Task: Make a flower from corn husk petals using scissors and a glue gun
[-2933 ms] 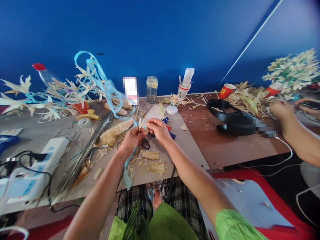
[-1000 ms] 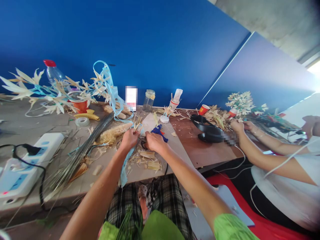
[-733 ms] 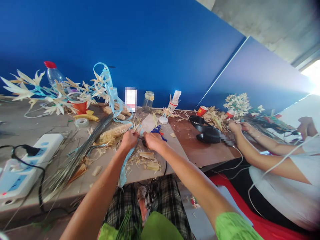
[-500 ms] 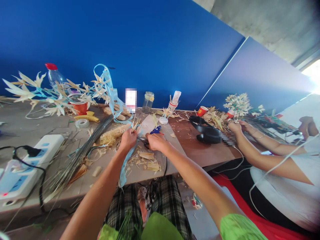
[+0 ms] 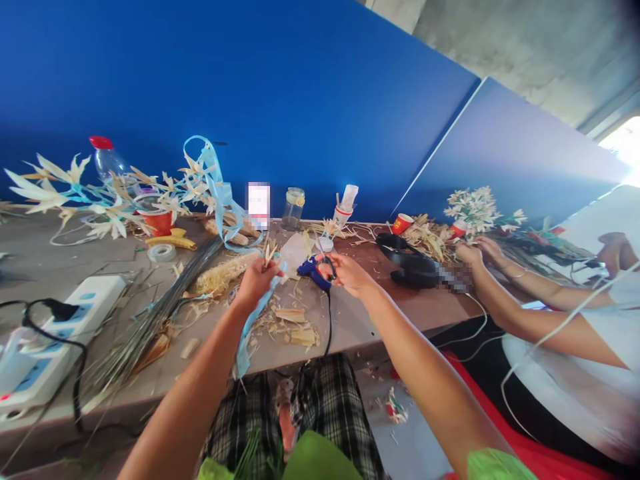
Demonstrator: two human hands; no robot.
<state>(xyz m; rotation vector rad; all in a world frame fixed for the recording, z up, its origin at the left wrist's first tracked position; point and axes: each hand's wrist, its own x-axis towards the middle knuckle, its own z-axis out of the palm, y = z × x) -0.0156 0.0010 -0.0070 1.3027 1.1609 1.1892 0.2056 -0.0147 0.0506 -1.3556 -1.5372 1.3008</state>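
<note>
My left hand (image 5: 257,283) is closed on a small pale corn-husk flower (image 5: 271,255), whose tips stick up above the fingers. A light blue ribbon (image 5: 253,320) hangs from that hand toward the table edge. My right hand (image 5: 350,272) grips a pair of scissors (image 5: 327,267) by the black handles, its thin blades pointing up and away from me. Just behind the scissors lies a blue glue gun (image 5: 311,272), partly covered by them, with a black cord running to the table edge. Husk scraps (image 5: 291,315) are scattered between my hands.
A bundle of grey wires (image 5: 165,313) and a white power strip (image 5: 83,333) lie at left. Husk flowers stand in a red cup (image 5: 163,223). A glass jar (image 5: 293,208) is at the back. On the right are a black object (image 5: 413,270) and a co-worker's hands (image 5: 473,253).
My right hand has moved right, away from my left hand, and the scissors have come up with their blades pointing upward. The left hand stays nearly in place, holding the flower.
</note>
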